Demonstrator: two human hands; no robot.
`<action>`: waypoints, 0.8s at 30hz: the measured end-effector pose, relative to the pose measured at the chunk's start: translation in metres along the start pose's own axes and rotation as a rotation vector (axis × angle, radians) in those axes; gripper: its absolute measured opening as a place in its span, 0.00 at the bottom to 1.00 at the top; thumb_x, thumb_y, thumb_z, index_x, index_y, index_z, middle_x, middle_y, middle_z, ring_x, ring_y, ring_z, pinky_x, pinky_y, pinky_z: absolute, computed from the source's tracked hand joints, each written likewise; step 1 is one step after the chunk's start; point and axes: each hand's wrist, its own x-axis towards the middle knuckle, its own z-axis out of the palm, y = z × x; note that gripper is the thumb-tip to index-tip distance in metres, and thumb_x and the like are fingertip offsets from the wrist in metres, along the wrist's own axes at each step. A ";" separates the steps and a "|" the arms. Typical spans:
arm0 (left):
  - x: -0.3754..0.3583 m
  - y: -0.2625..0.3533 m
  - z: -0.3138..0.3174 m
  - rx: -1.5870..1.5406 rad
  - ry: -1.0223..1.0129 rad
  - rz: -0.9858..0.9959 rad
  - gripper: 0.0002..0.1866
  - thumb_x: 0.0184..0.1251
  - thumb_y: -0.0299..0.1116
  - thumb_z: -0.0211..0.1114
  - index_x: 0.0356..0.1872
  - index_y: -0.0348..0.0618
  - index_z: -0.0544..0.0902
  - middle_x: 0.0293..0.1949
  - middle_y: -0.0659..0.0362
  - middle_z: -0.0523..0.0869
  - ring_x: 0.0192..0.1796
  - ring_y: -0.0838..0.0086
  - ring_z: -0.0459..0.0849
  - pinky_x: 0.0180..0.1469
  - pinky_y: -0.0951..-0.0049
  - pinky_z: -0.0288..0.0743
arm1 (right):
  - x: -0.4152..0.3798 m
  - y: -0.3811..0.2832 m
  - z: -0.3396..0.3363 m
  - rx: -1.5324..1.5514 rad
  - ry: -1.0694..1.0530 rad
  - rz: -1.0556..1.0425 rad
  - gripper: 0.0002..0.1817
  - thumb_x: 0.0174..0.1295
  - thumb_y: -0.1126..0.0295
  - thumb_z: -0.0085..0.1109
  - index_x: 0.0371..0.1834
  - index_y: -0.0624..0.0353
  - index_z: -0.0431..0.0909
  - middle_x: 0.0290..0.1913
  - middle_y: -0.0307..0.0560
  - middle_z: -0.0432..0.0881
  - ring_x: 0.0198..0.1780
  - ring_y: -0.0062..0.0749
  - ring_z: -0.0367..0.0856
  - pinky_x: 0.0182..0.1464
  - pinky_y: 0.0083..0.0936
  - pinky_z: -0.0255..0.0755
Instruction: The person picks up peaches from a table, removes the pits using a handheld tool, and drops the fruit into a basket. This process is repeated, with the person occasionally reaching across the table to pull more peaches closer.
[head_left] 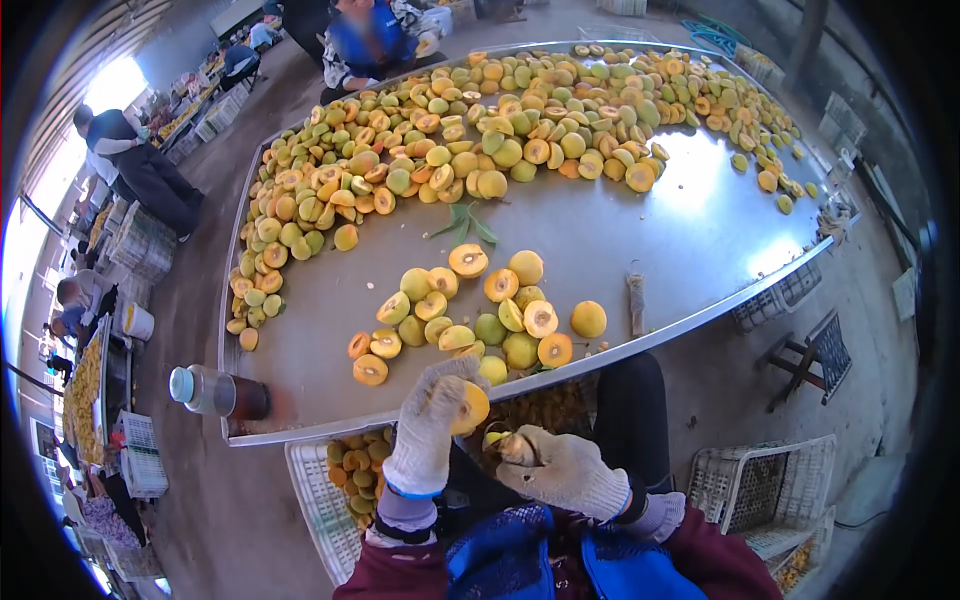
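Note:
My left hand [437, 425], in a pale knitted glove, is closed round a yellow fruit half [470, 408] just past the table's front edge. To its right my right hand [565, 470], gloved too, is closed on a small tool [515, 449] whose shape is partly hidden by the fingers. A greenish bit shows at the tool's tip. In front of my hands, a loose group of halved and whole fruit [521, 349] lies on the metal table [330, 300].
A large fruit heap [440, 150] covers the table's far side. A lidded bottle [220, 393] stands at the left corner; a brush-like object [636, 300] lies on the right. Below are a fruit crate [325, 510], an empty crate [765, 480] and a stool [815, 360]. Other people work beyond.

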 end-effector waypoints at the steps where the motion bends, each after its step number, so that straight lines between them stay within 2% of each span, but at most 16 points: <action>1: 0.000 0.002 0.000 -0.137 0.005 -0.092 0.31 0.73 0.58 0.52 0.59 0.38 0.75 0.45 0.54 0.84 0.42 0.69 0.84 0.45 0.70 0.79 | -0.003 -0.003 -0.002 0.038 0.018 0.011 0.23 0.59 0.45 0.59 0.48 0.50 0.74 0.31 0.52 0.84 0.36 0.51 0.84 0.39 0.42 0.76; 4: -0.004 -0.001 0.007 -0.195 -0.033 -0.076 0.35 0.73 0.62 0.48 0.60 0.36 0.74 0.46 0.53 0.84 0.45 0.68 0.84 0.51 0.68 0.78 | -0.011 -0.008 -0.006 -0.027 0.076 -0.097 0.23 0.59 0.46 0.60 0.47 0.50 0.74 0.28 0.51 0.83 0.33 0.50 0.84 0.36 0.42 0.76; 5: -0.006 0.001 0.010 -0.196 -0.040 -0.080 0.35 0.73 0.62 0.48 0.60 0.36 0.74 0.46 0.53 0.84 0.45 0.68 0.84 0.51 0.68 0.78 | -0.012 -0.008 -0.005 -0.026 0.080 -0.091 0.23 0.59 0.46 0.60 0.47 0.50 0.74 0.28 0.51 0.83 0.33 0.50 0.84 0.36 0.42 0.76; 7: -0.012 0.009 0.013 -0.177 -0.089 -0.080 0.35 0.77 0.60 0.41 0.61 0.34 0.74 0.46 0.55 0.83 0.49 0.71 0.81 0.54 0.71 0.74 | -0.010 -0.008 0.000 -0.076 0.136 -0.134 0.22 0.59 0.46 0.60 0.45 0.51 0.73 0.26 0.50 0.82 0.30 0.50 0.84 0.32 0.42 0.76; 8: -0.014 0.007 0.014 -0.177 -0.086 -0.082 0.35 0.77 0.60 0.41 0.61 0.34 0.74 0.46 0.55 0.83 0.49 0.71 0.81 0.54 0.71 0.74 | -0.010 -0.008 0.002 -0.075 0.133 -0.135 0.22 0.59 0.46 0.60 0.45 0.51 0.73 0.26 0.50 0.82 0.30 0.50 0.84 0.32 0.42 0.76; 10: -0.016 0.004 0.016 -0.127 -0.101 -0.083 0.41 0.71 0.68 0.42 0.59 0.34 0.75 0.46 0.52 0.84 0.46 0.68 0.84 0.52 0.69 0.78 | -0.012 -0.007 0.004 -0.109 0.187 -0.165 0.21 0.59 0.47 0.60 0.44 0.51 0.73 0.24 0.49 0.82 0.28 0.50 0.84 0.30 0.43 0.76; 13: -0.024 0.012 0.023 -0.013 -0.104 -0.016 0.42 0.71 0.69 0.41 0.58 0.35 0.76 0.45 0.52 0.85 0.45 0.69 0.84 0.51 0.70 0.78 | -0.014 -0.006 0.007 -0.099 0.179 -0.151 0.21 0.60 0.46 0.59 0.43 0.51 0.73 0.25 0.50 0.82 0.29 0.50 0.84 0.31 0.43 0.76; 17: -0.029 0.011 0.027 0.041 -0.096 0.024 0.42 0.71 0.69 0.40 0.56 0.35 0.78 0.44 0.53 0.85 0.44 0.70 0.83 0.50 0.71 0.77 | -0.018 -0.007 0.007 -0.084 0.195 -0.152 0.21 0.60 0.46 0.58 0.44 0.51 0.73 0.25 0.51 0.82 0.30 0.51 0.84 0.32 0.45 0.76; 20: -0.034 0.010 0.029 0.122 -0.041 0.093 0.41 0.73 0.68 0.39 0.53 0.34 0.79 0.42 0.54 0.85 0.43 0.71 0.83 0.49 0.72 0.77 | -0.021 -0.007 0.008 -0.111 0.130 -0.105 0.20 0.61 0.47 0.58 0.44 0.51 0.74 0.27 0.50 0.83 0.31 0.52 0.84 0.34 0.45 0.77; 23: -0.027 0.030 0.033 0.216 -0.103 0.052 0.41 0.74 0.66 0.38 0.52 0.32 0.80 0.41 0.54 0.85 0.43 0.71 0.83 0.49 0.72 0.77 | -0.019 -0.002 0.009 -0.064 0.097 -0.109 0.20 0.61 0.47 0.57 0.44 0.51 0.75 0.28 0.51 0.84 0.32 0.52 0.84 0.34 0.45 0.77; 24: -0.022 0.035 0.031 0.305 -0.184 0.023 0.39 0.75 0.64 0.38 0.53 0.32 0.79 0.41 0.54 0.85 0.43 0.71 0.83 0.49 0.71 0.76 | -0.019 -0.001 0.007 0.044 0.049 -0.132 0.20 0.61 0.48 0.57 0.44 0.52 0.76 0.28 0.50 0.84 0.30 0.49 0.84 0.34 0.44 0.77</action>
